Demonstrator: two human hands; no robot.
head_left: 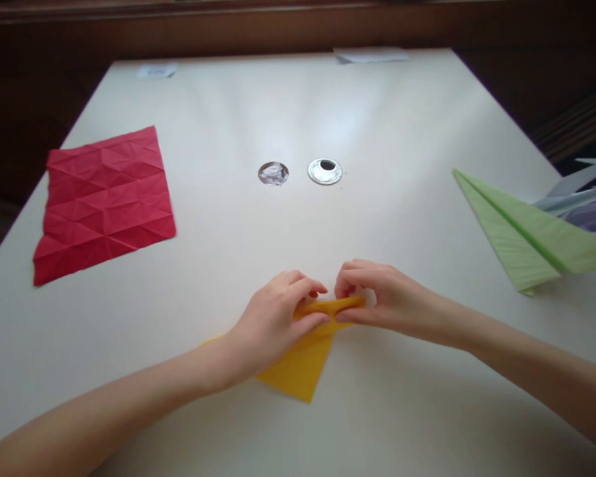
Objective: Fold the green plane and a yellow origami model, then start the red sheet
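A folded sheet of yellow paper (300, 371) lies near the front of the table, one corner pointing toward me. My left hand (281, 318) grips its upper edge, thumb on the near side and fingers behind, and covers part of the sheet. At the narrow right end of the same edge, my right hand (377, 295) pinches the paper between thumb and curled fingers. The thumbs almost meet at the middle of the edge. Some of the folds are hidden under the hands.
Creased red paper (106, 202) lies flat at the left. A folded green paper plane (521, 232) rests at the right, with whitish folded papers (583, 199) behind it. Two round holes, one a metal-rimmed ring (325, 171), sit mid-table (218, 232). Paper scraps (372, 55) lie at the far edge.
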